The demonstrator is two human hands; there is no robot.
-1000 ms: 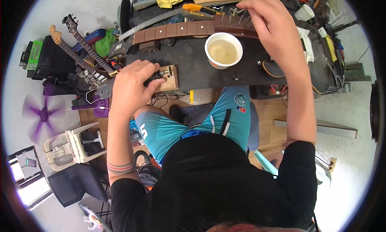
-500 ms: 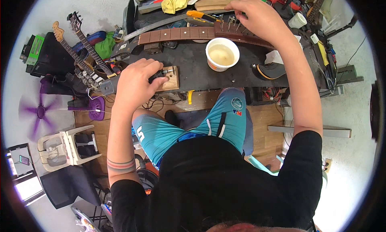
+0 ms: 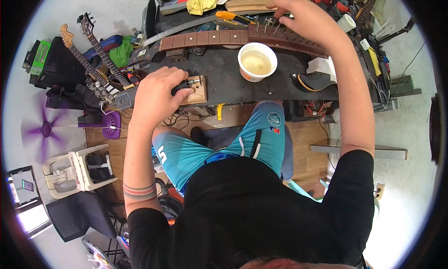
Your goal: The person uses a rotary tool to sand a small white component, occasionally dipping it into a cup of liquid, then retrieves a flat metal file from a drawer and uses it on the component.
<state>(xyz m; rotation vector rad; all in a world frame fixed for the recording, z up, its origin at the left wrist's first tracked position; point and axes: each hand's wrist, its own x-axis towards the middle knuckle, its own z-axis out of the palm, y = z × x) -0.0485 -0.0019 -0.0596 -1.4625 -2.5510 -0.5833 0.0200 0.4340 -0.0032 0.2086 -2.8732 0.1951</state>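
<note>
My left hand (image 3: 161,94) is closed around a small dark tool with a metal shaft (image 3: 182,86), held low against a light wooden block (image 3: 199,93) near the bench's front edge. Part of the tool is covered by my fingers. Farther off on the right, my right hand (image 3: 305,21) hovers over a brown wooden holder (image 3: 261,34) in which several thin metal bits (image 3: 276,30) stand upright. Thumb and forefinger are apart beside the bits, and nothing shows held between them.
Between my hands sits a white tub of pale liquid (image 3: 257,62). A fretted guitar fingerboard (image 3: 205,38) runs behind it, with a yellow utility knife (image 3: 234,18) beyond. A dark curved object (image 3: 317,81) lies at right. Two guitar necks (image 3: 100,45) lean at left.
My right hand has shifted slightly right over the metal bits. The left hand keeps its hold on the dark tool at the wooden block.
</note>
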